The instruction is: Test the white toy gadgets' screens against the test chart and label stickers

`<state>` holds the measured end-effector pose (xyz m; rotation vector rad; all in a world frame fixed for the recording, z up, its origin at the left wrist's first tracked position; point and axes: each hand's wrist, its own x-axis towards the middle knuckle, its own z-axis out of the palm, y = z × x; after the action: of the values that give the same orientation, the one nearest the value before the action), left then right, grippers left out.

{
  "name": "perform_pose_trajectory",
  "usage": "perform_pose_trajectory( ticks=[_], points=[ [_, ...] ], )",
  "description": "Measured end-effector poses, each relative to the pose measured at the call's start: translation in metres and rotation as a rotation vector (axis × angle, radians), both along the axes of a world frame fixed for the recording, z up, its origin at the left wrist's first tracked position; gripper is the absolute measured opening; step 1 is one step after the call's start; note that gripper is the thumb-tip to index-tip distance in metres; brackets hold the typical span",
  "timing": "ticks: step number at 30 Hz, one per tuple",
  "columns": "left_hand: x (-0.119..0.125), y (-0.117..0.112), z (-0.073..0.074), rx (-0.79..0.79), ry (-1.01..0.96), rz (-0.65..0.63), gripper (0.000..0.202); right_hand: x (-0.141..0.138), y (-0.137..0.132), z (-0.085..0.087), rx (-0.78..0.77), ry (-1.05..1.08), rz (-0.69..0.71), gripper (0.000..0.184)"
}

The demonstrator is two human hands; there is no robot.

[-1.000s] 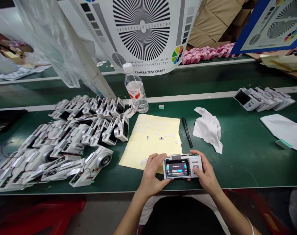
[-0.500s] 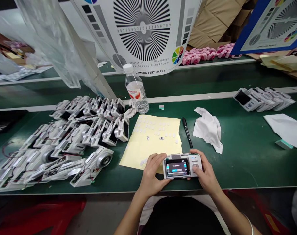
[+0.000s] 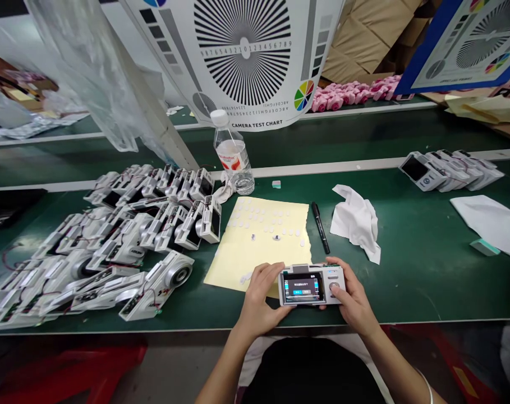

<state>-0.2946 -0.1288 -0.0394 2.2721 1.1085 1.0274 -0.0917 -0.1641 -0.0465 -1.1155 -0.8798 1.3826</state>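
A white and silver digital camera [image 3: 311,285] is held level over the table's near edge, its lit screen facing me with a dialog box and two buttons. My left hand [image 3: 261,300] grips its left end, fingers on top and thumb below. Around the right end is my right hand [image 3: 351,297], its thumb on the round control pad. Behind the camera lies a yellow sheet [image 3: 271,255] dotted with small white round pieces and two small dark-and-silver parts. To its right are a black marker [image 3: 321,227] and a crumpled white cloth [image 3: 355,224].
Many partly open camera bodies [image 3: 124,241] crowd the left side of the green table [image 3: 406,292]. A water bottle [image 3: 234,160] stands below a hanging test chart [image 3: 244,56]. More cameras [image 3: 448,170], a white sheet [image 3: 490,221] and a teal-edged block [image 3: 484,247] lie at right.
The view has shifted very slightly. Both hands keep the camera in the same hold, and its screen still shows the dialog box.
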Motion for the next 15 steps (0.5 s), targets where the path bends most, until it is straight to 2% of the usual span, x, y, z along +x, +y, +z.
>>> perform_pose_trajectory(
  ticks=[15],
  points=[
    [-0.0016,-0.0005,-0.0001,-0.024,0.005,-0.019,0.063,0.0014,0.0008,0.0027,-0.01,0.047,0.03,0.044]
  ],
)
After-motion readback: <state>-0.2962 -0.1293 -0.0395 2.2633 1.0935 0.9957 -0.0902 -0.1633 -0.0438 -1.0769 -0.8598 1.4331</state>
